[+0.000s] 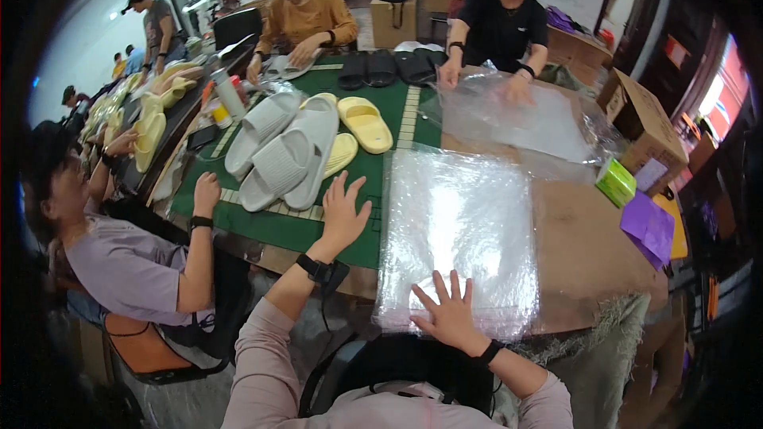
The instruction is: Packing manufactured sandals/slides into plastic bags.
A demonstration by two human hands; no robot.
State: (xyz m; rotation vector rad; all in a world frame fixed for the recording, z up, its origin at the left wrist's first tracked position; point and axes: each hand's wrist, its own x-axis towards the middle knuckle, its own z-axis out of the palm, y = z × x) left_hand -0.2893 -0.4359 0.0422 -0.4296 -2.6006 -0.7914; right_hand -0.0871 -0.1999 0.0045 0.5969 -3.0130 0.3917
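My right hand (449, 314) lies flat with spread fingers on the near end of a stack of clear plastic bags (461, 222). Raised over the green mat (318, 240), my left hand (344, 210) has its fingers apart and holds nothing. Just beyond it lies a heap of grey slippers (288, 160), some resting on others. Yellow slippers (366, 124) lie against the right side of that heap, one partly covered by the grey ones.
Across the table a co-worker (505, 24) handles a large clear plastic sheet (517, 115). Black slippers (367, 69) line the far edge. A cardboard box (648, 131), a green packet (616, 183) and a purple packet (648, 229) stand right. Another person (135, 270) sits close on my left.
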